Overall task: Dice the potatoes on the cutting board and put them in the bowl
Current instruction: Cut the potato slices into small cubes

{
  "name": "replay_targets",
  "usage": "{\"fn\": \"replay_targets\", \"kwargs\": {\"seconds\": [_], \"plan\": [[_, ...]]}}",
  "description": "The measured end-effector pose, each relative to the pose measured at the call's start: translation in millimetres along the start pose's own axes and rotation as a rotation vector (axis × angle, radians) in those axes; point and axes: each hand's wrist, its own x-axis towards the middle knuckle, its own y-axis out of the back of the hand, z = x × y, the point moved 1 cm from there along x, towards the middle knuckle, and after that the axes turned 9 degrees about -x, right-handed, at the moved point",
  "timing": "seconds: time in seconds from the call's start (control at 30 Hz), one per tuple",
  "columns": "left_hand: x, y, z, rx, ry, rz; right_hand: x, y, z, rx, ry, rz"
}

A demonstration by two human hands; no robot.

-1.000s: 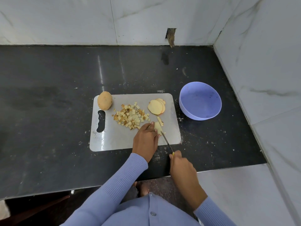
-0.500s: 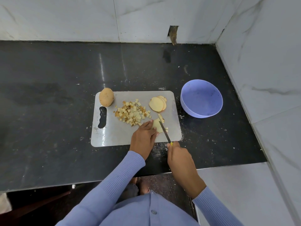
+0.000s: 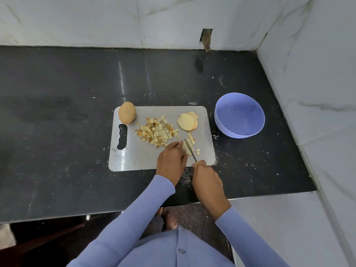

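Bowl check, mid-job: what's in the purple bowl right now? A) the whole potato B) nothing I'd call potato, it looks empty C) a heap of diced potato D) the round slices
B: the purple bowl shows only its bare inside, while the diced potato still lies on the cutting board.

Person seen from above. Both arms wear long, close-fitting sleeves of fine ribbed knit in periwinkle blue, the left sleeve [image 3: 134, 214] and right sleeve [image 3: 248, 239] each ending in a snug cuff at the wrist. The left hand [image 3: 171, 160] and right hand [image 3: 208, 180] are bare. The torso garment [image 3: 173, 251] matches in blue, smoother, with a central placket and one round grey button [image 3: 181, 250].
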Motion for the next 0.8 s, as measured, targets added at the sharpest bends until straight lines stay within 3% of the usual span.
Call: {"fn": "replay_targets", "kwargs": {"seconds": [0.23,0.8], "plan": [[-0.7,-0.8,0.7,-0.001,0.027,0.01,-36.1,-15.6,27.2,-0.046,-0.019,-0.04],[-7.5,-0.6,-3.7,-0.059,-0.039,0.063,-7.8,9.5,5.4,0.099,0.034,0.047]]}}
